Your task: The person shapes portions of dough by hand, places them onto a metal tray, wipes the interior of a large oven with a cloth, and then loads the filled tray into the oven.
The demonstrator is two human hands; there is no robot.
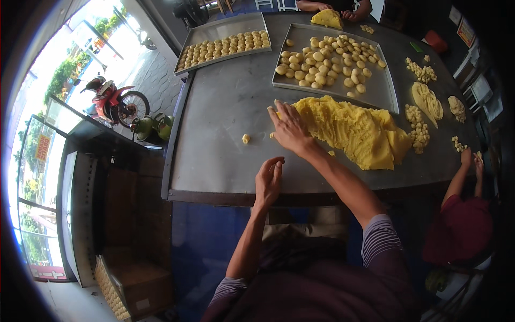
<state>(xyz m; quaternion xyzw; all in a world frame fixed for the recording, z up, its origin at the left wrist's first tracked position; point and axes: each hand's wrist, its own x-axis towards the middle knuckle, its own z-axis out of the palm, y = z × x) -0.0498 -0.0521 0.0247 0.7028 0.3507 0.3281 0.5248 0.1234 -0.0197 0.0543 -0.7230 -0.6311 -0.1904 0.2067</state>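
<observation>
A long yellow slab of dough (348,131) lies across the table in front of me, its surface rough and folded. My right hand (292,127) reaches to the slab's left end, palm down, with fingers stretched out and a little apart. Closer to the table's front edge, my left hand (269,180) is raised with its fingers curled together; whether anything is inside them is hidden. A small pale dough ball (246,138) sits alone on the metal to the left of my right hand. Beside that hand's wrist shows a bit of dough (272,136), partly covered.
Behind the slab is a metal tray (394,99) of loose round dough balls; another tray (225,53) holds neat rows. Small dough pieces (417,129) and pale lumps lie at right. A co-worker's hands (472,158) work there, another person's (354,13) by yellow dough at the far edge.
</observation>
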